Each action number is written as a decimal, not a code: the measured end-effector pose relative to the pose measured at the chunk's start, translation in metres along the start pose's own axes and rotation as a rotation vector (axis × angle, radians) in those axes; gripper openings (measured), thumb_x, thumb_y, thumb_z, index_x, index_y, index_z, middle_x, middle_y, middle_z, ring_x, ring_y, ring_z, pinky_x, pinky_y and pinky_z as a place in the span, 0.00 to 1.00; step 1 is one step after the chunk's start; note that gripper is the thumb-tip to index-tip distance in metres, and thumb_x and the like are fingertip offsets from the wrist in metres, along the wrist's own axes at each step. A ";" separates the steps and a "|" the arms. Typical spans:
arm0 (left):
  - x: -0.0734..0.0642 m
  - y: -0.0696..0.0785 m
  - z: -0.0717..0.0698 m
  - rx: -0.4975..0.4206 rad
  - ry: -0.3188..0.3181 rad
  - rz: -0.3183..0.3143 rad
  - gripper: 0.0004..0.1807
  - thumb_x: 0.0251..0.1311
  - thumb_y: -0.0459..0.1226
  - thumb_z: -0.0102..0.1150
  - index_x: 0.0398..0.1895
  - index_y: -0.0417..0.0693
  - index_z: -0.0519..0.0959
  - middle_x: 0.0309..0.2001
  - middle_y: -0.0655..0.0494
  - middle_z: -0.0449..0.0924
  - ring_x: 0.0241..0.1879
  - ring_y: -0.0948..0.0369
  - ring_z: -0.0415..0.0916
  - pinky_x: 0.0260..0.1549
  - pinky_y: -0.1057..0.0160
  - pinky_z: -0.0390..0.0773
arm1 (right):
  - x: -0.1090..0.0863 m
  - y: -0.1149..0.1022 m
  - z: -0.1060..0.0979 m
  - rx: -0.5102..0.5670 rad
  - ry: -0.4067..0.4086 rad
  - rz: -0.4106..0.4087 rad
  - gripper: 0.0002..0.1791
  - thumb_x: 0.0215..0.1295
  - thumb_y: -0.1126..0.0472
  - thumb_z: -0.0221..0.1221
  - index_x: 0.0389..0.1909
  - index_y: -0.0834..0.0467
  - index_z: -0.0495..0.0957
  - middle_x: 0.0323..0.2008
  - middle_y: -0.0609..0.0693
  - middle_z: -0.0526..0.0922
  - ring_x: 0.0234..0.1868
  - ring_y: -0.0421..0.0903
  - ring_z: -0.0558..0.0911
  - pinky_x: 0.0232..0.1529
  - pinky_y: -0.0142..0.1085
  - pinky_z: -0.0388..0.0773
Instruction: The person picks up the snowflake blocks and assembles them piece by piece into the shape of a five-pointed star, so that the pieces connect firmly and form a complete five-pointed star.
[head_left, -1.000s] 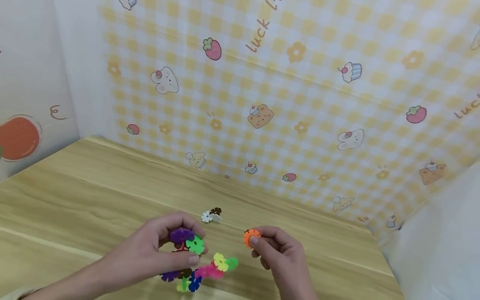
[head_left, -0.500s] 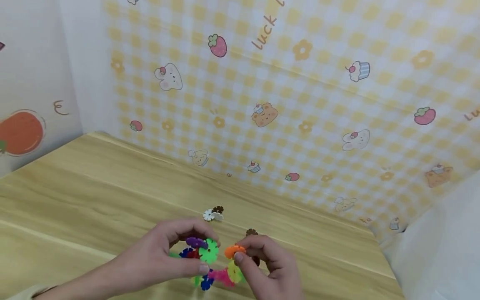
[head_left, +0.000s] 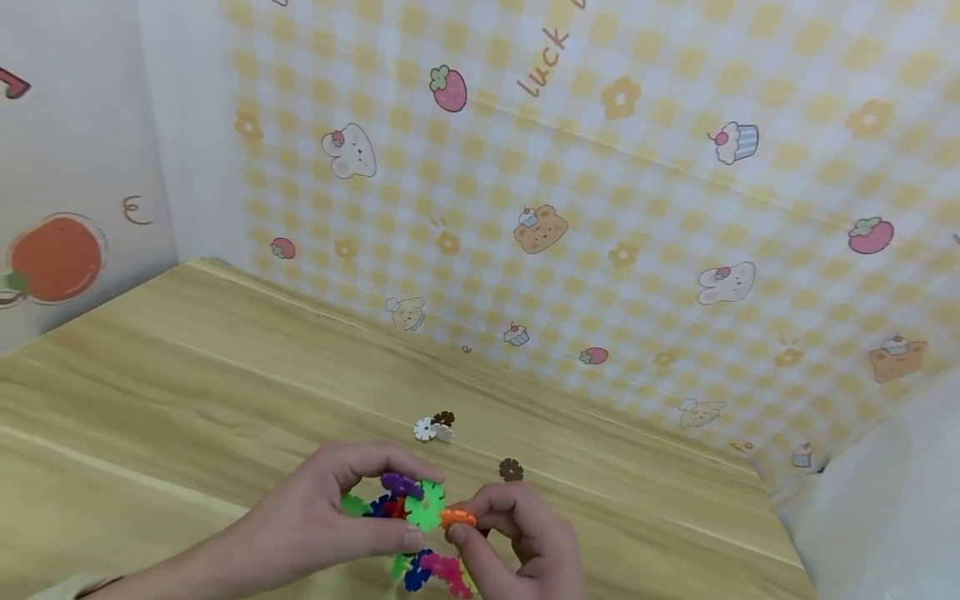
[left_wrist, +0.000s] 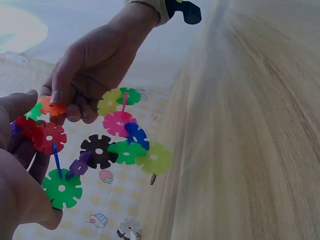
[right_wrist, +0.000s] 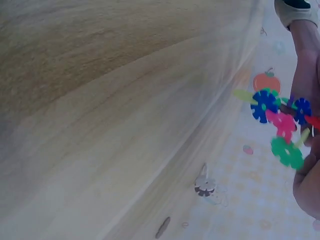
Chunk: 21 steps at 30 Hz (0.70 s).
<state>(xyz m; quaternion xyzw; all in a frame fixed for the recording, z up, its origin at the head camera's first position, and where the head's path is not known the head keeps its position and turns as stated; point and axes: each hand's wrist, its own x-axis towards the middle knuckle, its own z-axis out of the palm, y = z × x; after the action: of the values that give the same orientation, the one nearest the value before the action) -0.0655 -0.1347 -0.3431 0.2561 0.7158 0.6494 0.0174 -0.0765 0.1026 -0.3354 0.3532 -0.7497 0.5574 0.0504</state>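
My left hand [head_left: 330, 510] grips a chain of interlocking plastic snowflake discs, with thumb and fingers around a light green disc [head_left: 425, 505] and a purple disc [head_left: 402, 485]. Between the thumb and fingers of my right hand [head_left: 528, 537] is an orange snowflake disc [head_left: 459, 518], its edge right at the green disc's rim. In the left wrist view the chain hangs in a curve: red disc [left_wrist: 49, 138], dark brown disc [left_wrist: 99, 151], pink disc [left_wrist: 118, 124] and others. The right wrist view catches part of it, including a blue disc [right_wrist: 265, 106].
On the wood-grain table [head_left: 225, 367], a small cluster of white and brown discs [head_left: 425, 429] lies beyond the hands. A single brown disc [head_left: 512, 469] rests nearer the right hand. A patterned yellow-check cloth [head_left: 480, 167] rises behind the table.
The right hand has moved left and down, bringing the orange disc up against the green disc and turning it edge-on. The left hand has shifted slightly right; a brown disc on the table has come into sight.
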 end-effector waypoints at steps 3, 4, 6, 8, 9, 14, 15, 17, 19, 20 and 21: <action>-0.002 0.004 0.001 0.010 -0.001 0.003 0.17 0.67 0.40 0.67 0.57 0.64 0.83 0.54 0.62 0.85 0.54 0.59 0.79 0.52 0.61 0.76 | -0.003 -0.003 0.003 -0.081 0.027 -0.106 0.16 0.65 0.78 0.63 0.45 0.55 0.76 0.37 0.51 0.90 0.36 0.42 0.89 0.41 0.39 0.87; -0.003 0.005 0.002 0.013 -0.001 0.009 0.17 0.67 0.40 0.67 0.58 0.64 0.82 0.54 0.61 0.84 0.54 0.59 0.79 0.51 0.61 0.77 | -0.005 -0.003 0.004 -0.112 0.046 -0.125 0.17 0.64 0.78 0.63 0.45 0.54 0.76 0.38 0.49 0.90 0.36 0.42 0.89 0.42 0.39 0.87; -0.004 0.007 0.003 -0.009 -0.010 0.029 0.18 0.67 0.38 0.67 0.59 0.62 0.82 0.55 0.59 0.84 0.54 0.58 0.78 0.46 0.60 0.81 | -0.009 -0.006 0.006 -0.163 0.084 -0.131 0.18 0.63 0.77 0.64 0.45 0.52 0.77 0.39 0.47 0.90 0.37 0.41 0.89 0.41 0.39 0.87; -0.005 0.007 0.004 -0.031 -0.015 0.054 0.20 0.67 0.36 0.66 0.60 0.61 0.82 0.56 0.56 0.83 0.55 0.58 0.77 0.41 0.60 0.83 | -0.013 -0.008 0.008 -0.213 0.129 -0.097 0.19 0.63 0.75 0.66 0.45 0.49 0.77 0.39 0.44 0.89 0.37 0.39 0.89 0.40 0.37 0.87; -0.004 0.007 0.005 -0.036 -0.017 0.064 0.20 0.67 0.35 0.67 0.61 0.60 0.82 0.56 0.56 0.82 0.55 0.58 0.77 0.41 0.60 0.83 | -0.016 -0.009 0.009 -0.232 0.149 -0.068 0.19 0.63 0.74 0.67 0.44 0.48 0.78 0.39 0.43 0.89 0.37 0.38 0.88 0.40 0.37 0.87; -0.002 0.005 0.011 -0.045 -0.010 0.103 0.22 0.65 0.34 0.68 0.62 0.59 0.82 0.57 0.55 0.81 0.54 0.58 0.78 0.45 0.60 0.82 | -0.023 -0.013 0.010 -0.266 0.210 0.028 0.19 0.62 0.73 0.68 0.41 0.45 0.77 0.38 0.40 0.89 0.38 0.38 0.89 0.38 0.35 0.86; -0.002 0.004 0.013 -0.047 -0.006 0.102 0.22 0.65 0.34 0.68 0.62 0.59 0.82 0.57 0.55 0.81 0.55 0.58 0.78 0.45 0.60 0.82 | -0.024 -0.013 0.010 -0.258 0.210 0.027 0.19 0.62 0.74 0.68 0.40 0.46 0.77 0.39 0.41 0.89 0.39 0.39 0.89 0.38 0.35 0.86; -0.001 0.003 0.014 -0.068 -0.005 0.090 0.22 0.65 0.34 0.68 0.62 0.58 0.82 0.57 0.54 0.81 0.54 0.59 0.78 0.42 0.59 0.83 | -0.024 -0.013 0.008 -0.239 0.198 0.005 0.18 0.63 0.74 0.67 0.41 0.47 0.77 0.39 0.42 0.89 0.39 0.41 0.89 0.38 0.35 0.87; -0.001 0.003 0.014 -0.083 0.001 0.084 0.22 0.64 0.34 0.68 0.62 0.58 0.83 0.56 0.54 0.82 0.52 0.59 0.79 0.39 0.59 0.84 | -0.023 -0.013 0.007 -0.222 0.181 -0.033 0.18 0.63 0.75 0.66 0.42 0.47 0.78 0.40 0.44 0.89 0.39 0.42 0.90 0.38 0.35 0.87; -0.001 0.004 0.015 -0.090 0.003 0.087 0.23 0.64 0.34 0.69 0.62 0.57 0.83 0.56 0.53 0.82 0.51 0.59 0.79 0.39 0.59 0.84 | -0.022 -0.013 0.006 -0.220 0.175 -0.058 0.19 0.63 0.75 0.66 0.43 0.47 0.78 0.40 0.45 0.89 0.39 0.42 0.90 0.38 0.35 0.87; 0.000 0.004 0.015 -0.091 0.005 0.099 0.23 0.64 0.33 0.69 0.62 0.57 0.83 0.55 0.53 0.83 0.50 0.59 0.80 0.40 0.59 0.84 | -0.020 -0.013 0.005 -0.221 0.172 -0.081 0.19 0.62 0.76 0.66 0.43 0.48 0.78 0.40 0.45 0.89 0.39 0.42 0.90 0.38 0.35 0.87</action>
<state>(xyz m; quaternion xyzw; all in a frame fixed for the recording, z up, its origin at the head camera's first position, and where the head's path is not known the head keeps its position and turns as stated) -0.0589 -0.1207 -0.3418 0.2886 0.6722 0.6818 -0.0049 -0.0519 0.1063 -0.3362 0.3263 -0.7845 0.4974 0.1753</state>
